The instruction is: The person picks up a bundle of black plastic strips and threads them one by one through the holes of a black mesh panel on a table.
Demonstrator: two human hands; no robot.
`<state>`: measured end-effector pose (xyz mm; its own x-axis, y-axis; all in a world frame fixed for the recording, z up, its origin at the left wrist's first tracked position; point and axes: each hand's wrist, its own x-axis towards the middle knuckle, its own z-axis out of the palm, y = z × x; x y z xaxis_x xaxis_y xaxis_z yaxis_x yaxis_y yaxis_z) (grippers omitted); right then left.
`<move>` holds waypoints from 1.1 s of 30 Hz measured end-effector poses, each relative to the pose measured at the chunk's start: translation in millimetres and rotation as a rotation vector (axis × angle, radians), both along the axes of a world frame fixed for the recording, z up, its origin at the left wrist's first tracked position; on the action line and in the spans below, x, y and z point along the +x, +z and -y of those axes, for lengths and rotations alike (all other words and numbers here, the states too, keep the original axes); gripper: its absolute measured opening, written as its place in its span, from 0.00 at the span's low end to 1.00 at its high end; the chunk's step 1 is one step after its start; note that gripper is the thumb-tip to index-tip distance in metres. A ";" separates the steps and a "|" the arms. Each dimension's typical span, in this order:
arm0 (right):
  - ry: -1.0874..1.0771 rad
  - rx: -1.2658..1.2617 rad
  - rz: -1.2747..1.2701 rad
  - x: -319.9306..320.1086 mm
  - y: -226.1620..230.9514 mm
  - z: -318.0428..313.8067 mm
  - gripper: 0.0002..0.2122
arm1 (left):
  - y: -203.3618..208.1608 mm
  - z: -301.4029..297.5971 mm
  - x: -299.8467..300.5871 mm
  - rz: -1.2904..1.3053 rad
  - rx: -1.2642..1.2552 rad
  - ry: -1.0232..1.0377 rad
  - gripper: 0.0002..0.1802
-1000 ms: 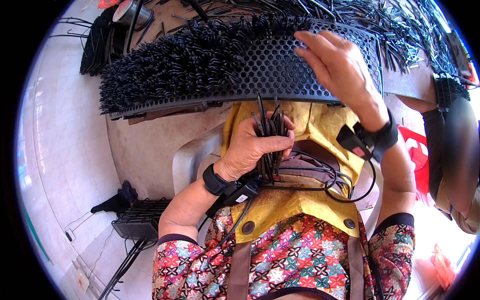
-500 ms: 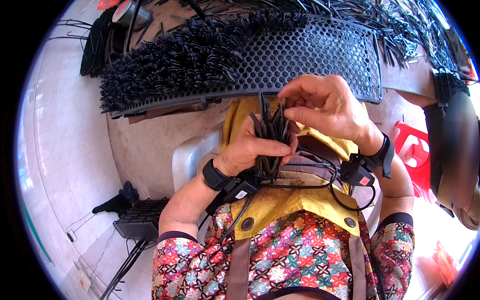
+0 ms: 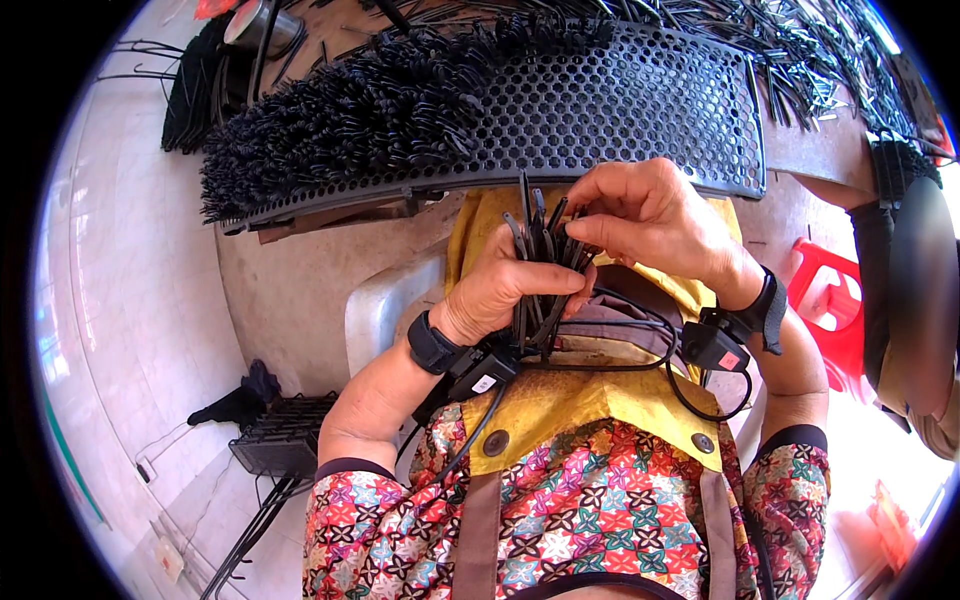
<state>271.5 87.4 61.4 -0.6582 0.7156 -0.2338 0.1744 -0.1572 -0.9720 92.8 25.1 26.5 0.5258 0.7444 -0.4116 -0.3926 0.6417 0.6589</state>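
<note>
My left hand is closed round a bundle of thin black strips, held roughly upright in front of the yellow apron. The strips fan out above the thumb, and their lower ends show beneath it. At the bundle's upper right side, my right hand has its thumb and forefinger bent together at the tip of one strip. Beyond both hands lies a black perforated panel. Its left part is densely filled with upright black strips, while open holes show on the right.
Loose black strips are heaped on the table behind the panel. A metal can is at the far left. To the right are a red stool and another person's arm. Cables run between my wrists.
The strips in my left hand have shifted and spread apart more at the top. My right hand has moved slightly down, with its fingertips still at the bundle's upper right side.
</note>
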 end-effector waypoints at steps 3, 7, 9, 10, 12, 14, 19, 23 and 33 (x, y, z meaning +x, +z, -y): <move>-0.061 0.072 -0.039 0.2 -6.2 1.6 0.04 | -6.7 -1.2 -1.4 -0.010 0.035 -0.024 0.06; -0.199 0.317 0.007 10.4 6.4 -0.7 0.03 | -8.5 0.6 -1.4 0.013 0.001 0.013 0.10; -0.404 0.308 -0.023 14.9 20.3 -6.5 0.03 | -7.0 1.0 -2.1 -0.012 -0.038 0.031 0.12; -0.500 0.304 -0.094 16.9 20.7 -14.7 0.03 | -7.6 0.6 -2.3 -0.006 -0.040 0.031 0.13; -0.668 0.497 -0.170 18.4 18.4 -29.7 0.04 | -10.6 1.4 -3.4 -0.001 -0.015 0.013 0.13; -0.790 0.705 -0.150 20.3 14.0 -46.9 0.05 | -10.6 1.2 -3.5 -0.003 -0.005 0.003 0.14; -0.760 1.080 -0.033 21.0 -3.4 -70.3 0.09 | -5.6 -0.6 -2.1 -0.010 -0.033 0.013 0.14; -0.746 1.120 0.077 15.6 -7.1 -76.0 0.08 | -6.3 -0.1 -2.9 -0.023 -0.047 0.014 0.14; -0.496 1.535 0.168 7.3 -1.9 -90.8 0.09 | -5.3 -0.7 -1.5 -0.052 -0.043 0.017 0.15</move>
<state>278.8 178.2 59.5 -0.3459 0.4534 0.8215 0.5202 0.8213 -0.2343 91.3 25.9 21.2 0.4901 0.7341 -0.4700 -0.3693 0.6633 0.6508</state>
